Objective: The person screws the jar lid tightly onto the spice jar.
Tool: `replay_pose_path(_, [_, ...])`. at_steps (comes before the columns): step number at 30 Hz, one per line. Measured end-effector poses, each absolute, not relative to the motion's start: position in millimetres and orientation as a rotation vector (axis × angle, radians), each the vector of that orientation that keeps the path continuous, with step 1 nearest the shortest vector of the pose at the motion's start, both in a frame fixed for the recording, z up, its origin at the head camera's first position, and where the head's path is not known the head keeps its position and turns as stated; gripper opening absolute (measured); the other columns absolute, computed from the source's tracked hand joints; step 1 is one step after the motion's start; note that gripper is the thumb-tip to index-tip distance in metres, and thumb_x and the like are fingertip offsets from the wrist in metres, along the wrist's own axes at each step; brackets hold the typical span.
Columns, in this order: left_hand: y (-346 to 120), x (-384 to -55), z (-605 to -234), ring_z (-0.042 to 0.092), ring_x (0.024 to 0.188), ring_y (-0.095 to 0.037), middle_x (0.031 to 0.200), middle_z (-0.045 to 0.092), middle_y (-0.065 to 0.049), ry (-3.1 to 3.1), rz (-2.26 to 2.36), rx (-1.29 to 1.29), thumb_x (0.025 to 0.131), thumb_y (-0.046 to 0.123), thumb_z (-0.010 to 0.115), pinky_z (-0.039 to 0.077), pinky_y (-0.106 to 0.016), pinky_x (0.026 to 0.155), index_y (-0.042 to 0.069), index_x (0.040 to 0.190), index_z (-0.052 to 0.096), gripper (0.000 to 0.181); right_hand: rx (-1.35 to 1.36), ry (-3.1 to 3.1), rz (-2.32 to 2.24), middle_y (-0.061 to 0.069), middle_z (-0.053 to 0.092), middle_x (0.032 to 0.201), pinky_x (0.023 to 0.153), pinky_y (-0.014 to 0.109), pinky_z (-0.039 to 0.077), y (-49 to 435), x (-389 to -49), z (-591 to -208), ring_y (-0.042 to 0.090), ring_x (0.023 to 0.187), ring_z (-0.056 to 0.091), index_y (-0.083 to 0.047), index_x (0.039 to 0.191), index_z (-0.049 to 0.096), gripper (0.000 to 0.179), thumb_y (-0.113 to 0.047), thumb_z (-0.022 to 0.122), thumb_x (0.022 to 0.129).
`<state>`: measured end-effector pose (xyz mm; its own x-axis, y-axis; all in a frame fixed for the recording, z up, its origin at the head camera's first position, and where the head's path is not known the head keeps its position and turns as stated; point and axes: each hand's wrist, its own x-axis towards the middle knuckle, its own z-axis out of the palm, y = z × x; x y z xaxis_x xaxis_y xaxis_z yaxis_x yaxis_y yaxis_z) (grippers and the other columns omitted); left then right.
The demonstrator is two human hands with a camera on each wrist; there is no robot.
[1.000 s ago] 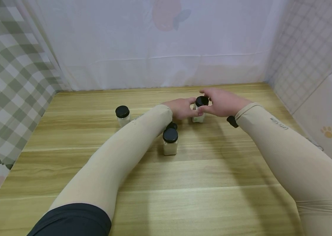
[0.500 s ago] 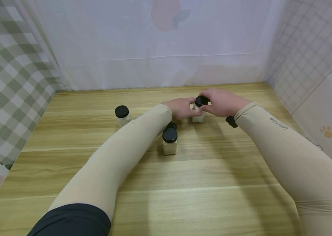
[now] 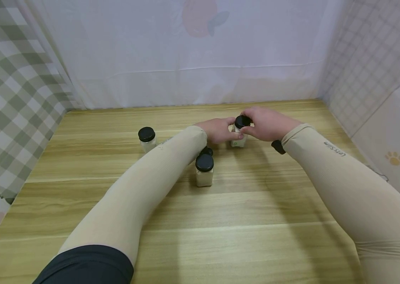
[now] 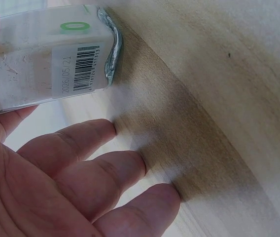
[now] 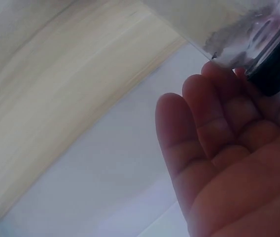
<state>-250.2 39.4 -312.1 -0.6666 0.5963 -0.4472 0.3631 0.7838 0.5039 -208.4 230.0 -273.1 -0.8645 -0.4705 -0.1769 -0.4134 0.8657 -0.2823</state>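
Note:
A clear square jar [image 3: 238, 142] with a black screw lid [image 3: 243, 121] stands upright at the back of the wooden table. My left hand [image 3: 217, 130] pinches its body between thumb and index finger; the left wrist view shows the other fingers loosely bent, close to the tabletop. On the jar [image 4: 19, 64] a printed barcode label [image 4: 81, 69] and a green mark are visible. From the right, my right hand [image 3: 270, 124] grips the lid with its thumb and curled fingers. In the right wrist view, the lid [image 5: 275, 64] lies at the fingers, partly cut off by the frame.
Another black-lidded jar [image 3: 204, 176] with pale contents stands in front, near my left forearm. A third jar [image 3: 148, 138] is at the left, its base hidden by the sleeve. White cloth [image 3: 143, 51] hangs behind the table; a checked cloth [image 3: 12, 98] hangs at the left.
My right hand's fingers, spread around the lid a second ago, have drawn in onto it. The left hand and the jars have hardly moved.

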Motion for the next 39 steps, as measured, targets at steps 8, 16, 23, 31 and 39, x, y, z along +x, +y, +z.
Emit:
replay_pose_path(8, [38.2,-249.2,-311.4,0.045,0.151,-0.024,0.162,0.050,-0.003,2.364,0.508,0.721,0.102,0.070,0.050,0.037,-0.048,0.121,0.040,0.168,0.017,0.080,-0.665,2.818,-0.344,0.013,0.065,0.102,0.083,0.042,0.047,230.2,-208.2,-274.0,0.027,0.087,0.059,0.000,0.119,0.063,0.029,-0.024,0.069,0.104])
replay_pose_path(16, [37.6,-248.6,-312.0,0.048,0.148,-0.022,0.159,0.053,-0.003,2.381,0.492,0.736,0.102,0.071,0.049,0.039,-0.046,0.118,0.037,0.168,0.019,0.080,-0.594,2.796,-0.348,0.019,0.067,0.118,0.091,0.048,0.050,231.2,-210.2,-271.5,0.033,0.102,0.064,0.003,0.136,0.056,0.052,-0.035,0.068,0.103])
replay_pose_path(23, [39.9,-251.3,-313.8,0.041,0.155,-0.024,0.165,0.046,-0.002,2.369,0.501,0.724,0.101,0.072,0.050,0.035,-0.048,0.124,0.041,0.169,0.014,0.083,-0.754,2.795,-0.375,0.015,0.071,0.116,0.095,0.048,0.050,232.8,-214.0,-270.7,0.030,0.102,0.065,-0.001,0.126,0.067,0.030,-0.018,0.070,0.101])
replay_pose_path(31, [38.6,-250.4,-312.9,0.044,0.152,-0.024,0.163,0.049,-0.003,2.367,0.516,0.727,0.101,0.071,0.050,0.036,-0.047,0.122,0.041,0.168,0.018,0.079,-0.696,2.821,-0.357,0.010,0.063,0.097,0.083,0.043,0.045,229.4,-210.0,-270.8,0.026,0.086,0.057,-0.003,0.112,0.066,0.020,-0.019,0.070,0.102])
replay_pose_path(39, [37.9,-249.5,-312.1,0.043,0.153,-0.023,0.164,0.047,-0.003,2.367,0.517,0.726,0.102,0.071,0.049,0.036,-0.048,0.122,0.041,0.168,0.018,0.078,-0.663,2.821,-0.328,0.012,0.064,0.100,0.083,0.042,0.045,228.5,-210.0,-272.3,0.027,0.087,0.057,-0.001,0.119,0.065,0.028,-0.024,0.070,0.103])
